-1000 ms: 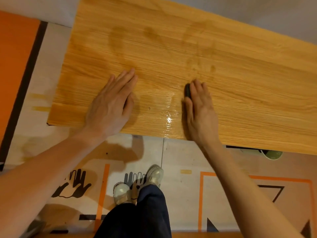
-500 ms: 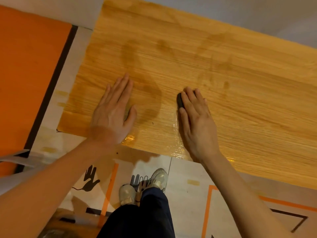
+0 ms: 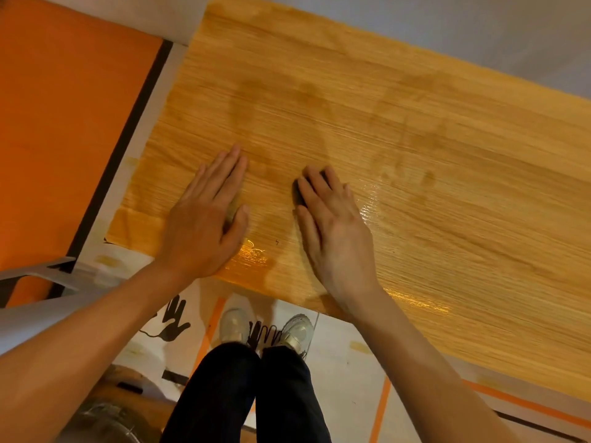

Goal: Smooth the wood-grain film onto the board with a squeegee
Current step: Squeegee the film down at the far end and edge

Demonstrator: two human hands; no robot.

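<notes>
A long board (image 3: 415,155) covered in glossy wood-grain film runs across the head view, with damp-looking marks and wet glare near its front edge. My left hand (image 3: 208,215) lies flat on the film close to the board's left end, fingers straight. My right hand (image 3: 332,225) lies flat a short way to its right, pressing down on a dark squeegee (image 3: 299,190). Only a thin sliver of the squeegee shows beside the index finger; the rest is hidden under the palm and fingers.
Below the board is a pale floor covering with orange tape lines (image 3: 380,410) and black hand prints (image 3: 172,321). My shoes (image 3: 297,330) and dark trousers stand at the board's front edge. An orange panel (image 3: 64,123) with a black border lies to the left.
My right hand has slid the squeegee leftward along the film, closing the gap to my left hand. The view has swung left, showing more of the orange panel.
</notes>
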